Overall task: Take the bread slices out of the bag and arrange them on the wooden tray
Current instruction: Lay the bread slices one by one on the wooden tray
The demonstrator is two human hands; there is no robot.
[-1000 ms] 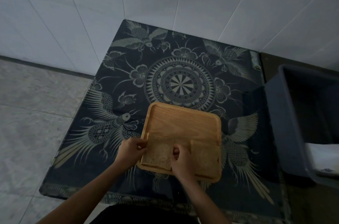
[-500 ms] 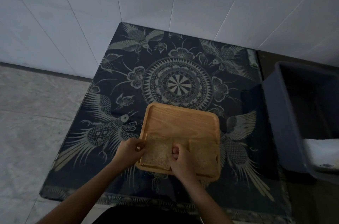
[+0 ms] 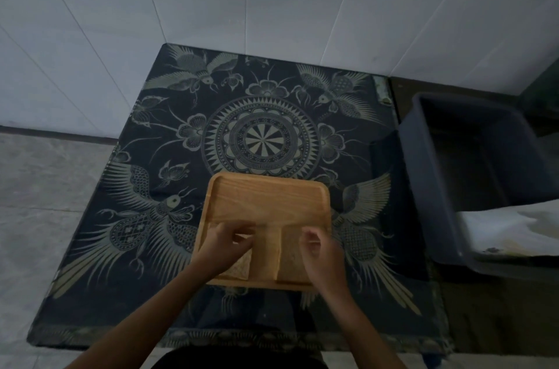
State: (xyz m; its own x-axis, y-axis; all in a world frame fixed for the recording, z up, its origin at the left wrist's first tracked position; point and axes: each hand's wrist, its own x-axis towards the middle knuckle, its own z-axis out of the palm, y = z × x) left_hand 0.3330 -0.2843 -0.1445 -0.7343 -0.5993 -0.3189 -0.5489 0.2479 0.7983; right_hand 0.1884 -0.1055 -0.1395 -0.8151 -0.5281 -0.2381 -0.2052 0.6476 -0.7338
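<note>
Head view: my square light-wood tray (image 3: 266, 205) sits at the near middle of the dark bird-patterned table (image 3: 169, 156), two pale tan bread slices along its near edge, the left slice (image 3: 242, 267) and the right slice (image 3: 292, 256) parted by bare wood. My left hand (image 3: 223, 244) lies on the left one, fingers curled, and my right hand (image 3: 320, 250) on the right; whether either pinches, I cannot tell. Bread looks light, soft, tearable: I'd lift by crust edges, gently.
</note>
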